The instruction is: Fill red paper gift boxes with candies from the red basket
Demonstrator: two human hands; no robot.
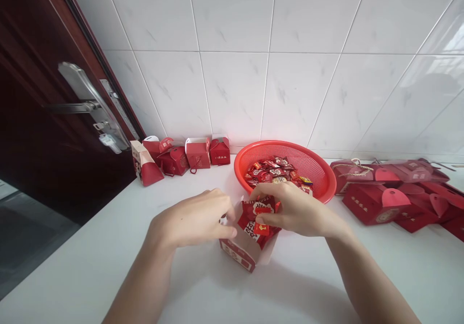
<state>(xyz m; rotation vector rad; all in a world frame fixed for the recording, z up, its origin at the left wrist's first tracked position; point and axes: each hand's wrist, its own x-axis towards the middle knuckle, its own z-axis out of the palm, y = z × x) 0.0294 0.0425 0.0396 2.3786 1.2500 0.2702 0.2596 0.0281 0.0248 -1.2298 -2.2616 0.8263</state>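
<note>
A small red-and-pink paper gift box stands with its top open on the white table in front of me. Candies in dark red wrappers with white print show in its opening. At the box's left side, my left hand has thumb and forefinger closed on its edge. Over the opening, my right hand pinches a small bright red candy packet with a yellow figure. Part of the box's far side is hidden behind that hand.
Behind my hands, a red plastic basket holds many wrapped candies. Several red gift boxes stand along the wall at the left. More red boxes are grouped at the right. A dark door with a metal handle is at the far left.
</note>
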